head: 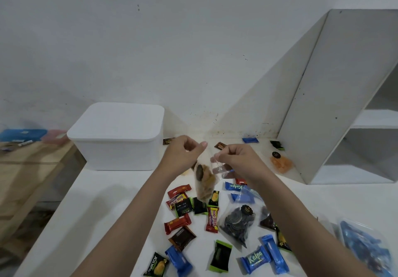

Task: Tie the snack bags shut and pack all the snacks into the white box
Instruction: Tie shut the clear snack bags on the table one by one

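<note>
A clear snack bag of brown cookies (204, 183) hangs above the white table, held up at its top by both hands. My left hand (183, 154) pinches one side of the bag's neck and my right hand (234, 160) pinches the twisted clear plastic on the other side. The white box (116, 136) stands at the back left with its lid on. Below my hands lie several small wrapped snacks (212, 218) in red, green, blue and brown. A clear bag of dark round cookies (238, 223) rests under my right forearm.
A bag of orange snacks (281, 163) lies by the white shelf unit (336, 104) at the right. A clear bag of blue-wrapped snacks (364, 246) sits at the lower right. A wooden table (28, 169) stands to the left, beyond the white table's edge (71, 190).
</note>
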Tool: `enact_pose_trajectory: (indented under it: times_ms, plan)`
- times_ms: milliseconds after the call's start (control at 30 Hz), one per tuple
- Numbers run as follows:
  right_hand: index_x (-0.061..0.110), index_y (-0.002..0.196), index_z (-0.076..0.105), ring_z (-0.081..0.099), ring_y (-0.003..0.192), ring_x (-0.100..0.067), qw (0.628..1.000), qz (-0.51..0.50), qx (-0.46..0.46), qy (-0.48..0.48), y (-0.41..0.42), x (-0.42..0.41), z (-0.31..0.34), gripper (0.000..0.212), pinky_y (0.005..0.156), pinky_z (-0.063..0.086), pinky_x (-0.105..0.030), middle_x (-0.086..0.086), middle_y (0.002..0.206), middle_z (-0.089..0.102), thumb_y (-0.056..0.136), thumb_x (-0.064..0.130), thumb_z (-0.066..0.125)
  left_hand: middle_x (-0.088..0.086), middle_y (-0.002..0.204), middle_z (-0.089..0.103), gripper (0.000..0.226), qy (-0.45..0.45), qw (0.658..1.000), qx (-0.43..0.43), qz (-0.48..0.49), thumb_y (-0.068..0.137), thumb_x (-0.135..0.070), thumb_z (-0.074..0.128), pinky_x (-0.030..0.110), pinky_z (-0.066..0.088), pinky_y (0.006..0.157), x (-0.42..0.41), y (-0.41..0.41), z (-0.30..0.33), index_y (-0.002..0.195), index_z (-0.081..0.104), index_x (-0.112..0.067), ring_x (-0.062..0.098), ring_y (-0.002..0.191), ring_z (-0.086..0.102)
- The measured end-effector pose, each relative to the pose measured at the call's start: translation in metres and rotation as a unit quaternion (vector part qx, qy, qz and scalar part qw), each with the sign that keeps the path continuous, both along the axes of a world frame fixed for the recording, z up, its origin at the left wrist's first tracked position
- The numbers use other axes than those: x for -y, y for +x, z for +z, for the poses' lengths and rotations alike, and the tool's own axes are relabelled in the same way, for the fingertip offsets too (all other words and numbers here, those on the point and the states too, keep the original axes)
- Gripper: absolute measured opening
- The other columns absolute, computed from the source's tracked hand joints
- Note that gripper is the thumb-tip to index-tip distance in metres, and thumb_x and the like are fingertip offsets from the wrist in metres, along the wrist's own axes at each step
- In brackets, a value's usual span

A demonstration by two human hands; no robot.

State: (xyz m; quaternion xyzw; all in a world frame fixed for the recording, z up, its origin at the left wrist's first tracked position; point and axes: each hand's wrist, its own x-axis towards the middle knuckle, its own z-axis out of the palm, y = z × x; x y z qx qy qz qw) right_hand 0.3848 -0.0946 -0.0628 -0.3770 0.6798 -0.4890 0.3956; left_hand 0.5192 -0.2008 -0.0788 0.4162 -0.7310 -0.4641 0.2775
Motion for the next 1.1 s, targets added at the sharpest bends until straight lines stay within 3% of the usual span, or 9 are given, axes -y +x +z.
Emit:
enact_pose_trajectory:
  times_ms: [133, 300, 433, 567, 633, 733, 833, 967, 1100]
  plan:
    - [0.002, 0.083, 0.067, 0.067, 0.070, -0.019, 0.999, -0.001, -0.009, 0.035, 0.000, -0.003, -0.017, 0.011, 0.064, 0.057, -0.030, -0.012, 0.081, 0.071, 0.086, 0.013, 0.068, 0.009, 0.087, 0.074, 0.043, 0.152, 0.986, 0.030, -0.062, 0.088, -0.046, 0.060, 0.035, 0.059, 0.076, -0.012, -0.006, -0.009, 0.096, 0.063, -0.003, 0.018, 0.074, 0.074]
    - [0.000, 0.081, 0.070, 0.067, 0.071, -0.021, 0.999, -0.018, 0.006, 0.045, 0.000, -0.005, -0.032, 0.010, 0.065, 0.057, -0.028, -0.021, 0.083, 0.072, 0.085, 0.009, 0.068, 0.016, 0.084, 0.072, 0.030, 0.127, 0.990, 0.006, -0.058, 0.089, -0.028, 0.065, 0.032, 0.059, 0.066, -0.016, -0.011, -0.024, 0.090, 0.065, 0.002, 0.024, 0.073, 0.073]
    - [0.000, 0.077, 0.070, 0.060, 0.055, -0.012, 0.998, -0.036, 0.012, 0.046, -0.004, -0.004, -0.044, 0.010, 0.059, 0.050, -0.023, -0.012, 0.067, 0.066, 0.084, 0.006, 0.067, 0.018, 0.081, 0.071, 0.017, 0.135, 0.989, -0.005, -0.063, 0.091, -0.016, 0.061, 0.028, 0.054, 0.056, -0.018, -0.016, -0.035, 0.080, 0.063, -0.003, 0.028, 0.076, 0.073]
    - [0.004, 0.075, 0.071, 0.063, 0.064, -0.016, 0.997, -0.042, -0.047, 0.035, -0.006, -0.001, -0.056, 0.010, 0.065, 0.053, -0.030, -0.015, 0.070, 0.068, 0.083, 0.006, 0.067, 0.019, 0.079, 0.069, 0.021, 0.132, 0.989, -0.006, -0.066, 0.094, -0.007, 0.053, 0.024, 0.052, 0.052, -0.018, -0.020, -0.044, 0.075, 0.062, -0.004, 0.033, 0.077, 0.072]
    - [0.013, 0.070, 0.068, 0.058, 0.056, -0.005, 0.993, -0.036, -0.104, 0.038, -0.005, 0.000, -0.063, 0.016, 0.058, 0.048, -0.024, -0.003, 0.065, 0.065, 0.085, 0.010, 0.065, 0.018, 0.080, 0.069, 0.024, 0.145, 0.987, -0.008, -0.071, 0.094, -0.004, 0.049, 0.023, 0.053, 0.053, -0.018, -0.022, -0.049, 0.074, 0.062, -0.003, 0.032, 0.077, 0.072]
    - [0.016, 0.071, 0.062, 0.063, 0.074, -0.008, 0.992, -0.058, -0.109, 0.028, -0.003, 0.005, -0.076, 0.018, 0.063, 0.047, -0.020, 0.010, 0.082, 0.063, 0.089, 0.013, 0.061, 0.013, 0.086, 0.072, 0.022, 0.119, 0.990, 0.016, -0.068, 0.094, -0.011, 0.050, 0.035, 0.058, 0.067, -0.011, -0.027, -0.062, 0.079, 0.065, -0.011, 0.027, 0.080, 0.071]
    - [0.014, 0.077, 0.057, 0.064, 0.083, -0.015, 0.992, -0.096, -0.075, 0.030, -0.008, 0.015, -0.091, 0.017, 0.067, 0.053, -0.030, 0.000, 0.088, 0.066, 0.093, 0.020, 0.056, 0.000, 0.093, 0.068, 0.016, 0.093, 0.992, 0.031, -0.073, 0.090, -0.030, 0.059, 0.031, 0.053, 0.082, -0.002, -0.031, -0.081, 0.098, 0.065, -0.018, 0.021, 0.094, 0.065]
    - [0.010, 0.089, 0.050, 0.070, 0.092, -0.020, 0.981, -0.150, 0.111, 0.056, -0.026, 0.025, -0.112, 0.017, 0.080, 0.055, -0.052, -0.002, 0.101, 0.072, 0.100, 0.018, 0.041, -0.002, 0.143, 0.037, 0.107, 0.069, 0.971, 0.183, -0.136, 0.054, -0.065, 0.076, 0.041, 0.040, 0.105, 0.011, -0.030, -0.118, 0.143, 0.030, -0.025, 0.019, 0.129, 0.039]
    - [0.005, 0.107, 0.047, 0.070, 0.097, -0.023, 0.955, -0.150, 0.243, 0.076, -0.045, 0.031, -0.140, 0.020, 0.073, 0.058, -0.047, -0.007, 0.107, 0.072, 0.103, 0.021, 0.035, -0.001, 0.134, 0.049, 0.115, 0.066, 0.943, 0.259, -0.201, 0.042, -0.060, 0.083, 0.043, 0.046, 0.099, 0.022, -0.037, -0.164, 0.138, 0.025, -0.034, 0.021, 0.124, 0.049]
